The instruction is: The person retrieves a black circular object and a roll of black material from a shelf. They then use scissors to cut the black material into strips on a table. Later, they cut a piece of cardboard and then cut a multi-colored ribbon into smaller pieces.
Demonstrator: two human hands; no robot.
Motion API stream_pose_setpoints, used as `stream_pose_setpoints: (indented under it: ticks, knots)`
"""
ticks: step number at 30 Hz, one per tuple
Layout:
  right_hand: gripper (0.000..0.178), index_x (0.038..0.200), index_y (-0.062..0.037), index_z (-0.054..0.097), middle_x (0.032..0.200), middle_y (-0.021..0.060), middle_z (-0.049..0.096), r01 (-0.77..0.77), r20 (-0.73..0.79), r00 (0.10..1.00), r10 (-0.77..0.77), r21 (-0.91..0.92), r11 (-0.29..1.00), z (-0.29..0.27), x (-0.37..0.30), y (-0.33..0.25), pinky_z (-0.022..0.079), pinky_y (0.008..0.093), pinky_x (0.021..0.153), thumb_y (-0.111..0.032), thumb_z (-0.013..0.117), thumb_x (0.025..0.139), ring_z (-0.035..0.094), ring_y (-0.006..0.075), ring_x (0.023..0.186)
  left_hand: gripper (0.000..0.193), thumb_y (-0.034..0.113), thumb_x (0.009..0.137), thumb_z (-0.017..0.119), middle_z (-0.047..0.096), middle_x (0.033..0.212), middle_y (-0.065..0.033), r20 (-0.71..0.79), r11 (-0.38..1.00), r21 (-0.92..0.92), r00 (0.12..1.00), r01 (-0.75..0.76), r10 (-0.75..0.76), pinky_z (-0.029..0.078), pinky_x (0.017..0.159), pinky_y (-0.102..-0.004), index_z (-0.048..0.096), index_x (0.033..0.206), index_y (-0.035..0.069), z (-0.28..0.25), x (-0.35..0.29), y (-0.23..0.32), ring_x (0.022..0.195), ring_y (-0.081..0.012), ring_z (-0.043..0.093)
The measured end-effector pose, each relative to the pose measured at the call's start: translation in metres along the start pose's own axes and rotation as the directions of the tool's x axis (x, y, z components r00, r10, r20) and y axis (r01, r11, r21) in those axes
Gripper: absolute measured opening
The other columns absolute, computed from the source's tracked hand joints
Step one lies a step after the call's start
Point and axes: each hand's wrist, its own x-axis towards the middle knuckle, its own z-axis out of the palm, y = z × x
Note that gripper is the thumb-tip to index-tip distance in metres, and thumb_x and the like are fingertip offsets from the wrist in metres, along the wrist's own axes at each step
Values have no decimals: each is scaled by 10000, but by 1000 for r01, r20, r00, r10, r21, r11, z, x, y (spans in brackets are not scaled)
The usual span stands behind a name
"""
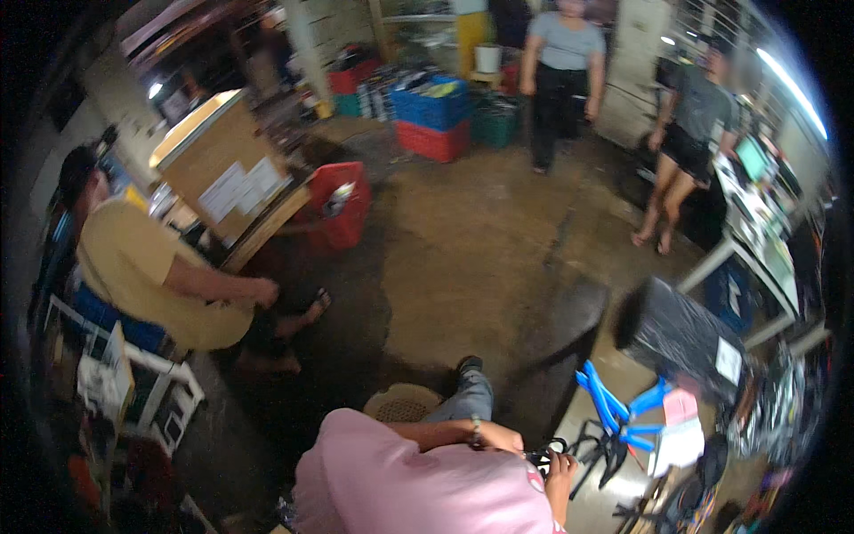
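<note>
My left hand (504, 438), with a band at its wrist, is closed in front of my pink shirt; its fingers are partly hidden. Close by on the right, my right hand (560, 473) is closed on a small black thing with shiny loops (544, 452), too blurred to name. This thing lies between both hands, and the left fingers seem to reach its near end. Right of my hands, blue bent frames (614, 405) and black straps (608, 458) rest on a pale table (583, 512).
Behind the blue pieces lie a black-wrapped bundle (683, 334) and a pink and white paper stack (680, 432). A seated person (156, 267) is on the left beside a big cardboard box (222, 169). Two people stand at the back. Crates (431, 116) line the far wall.
</note>
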Motion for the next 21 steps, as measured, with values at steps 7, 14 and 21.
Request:
stream_pose_setpoints:
  ticks: [7, 14, 21]
  knots:
    - [458, 960, 25, 498, 992, 235, 554, 131, 76, 989, -131, -1, 991, 56, 172, -9, 459, 466, 781, -102, 748, 597, 533, 431, 934, 388, 383, 923, 472, 586, 692, -39, -89, 996, 78, 995, -37, 44, 412, 531, -291, 671, 913, 51, -153, -52, -25, 596, -127, 517]
    - [426, 962, -27, 534, 874, 228, 602, 322, 484, 834, -264, -39, 946, 112, 351, -67, 486, 461, 707, -173, 750, 625, 585, 404, 830, 356, 359, 680, 668, 628, 662, -176, -391, 830, 551, 905, 88, 164, 465, 554, -454, 650, 729, 7, -262, -129, -97, 587, -317, 596]
    - [529, 996, -81, 619, 888, 171, 658, 397, 830, 432, -352, 176, 901, 194, 441, -125, 492, 467, 708, -476, 687, 651, 628, 365, 815, 369, 348, 748, 613, 654, 893, -198, -888, 878, -38, 388, 476, -249, 501, 708, -468, 649, 963, 50, -205, -216, -132, 844, -371, 633]
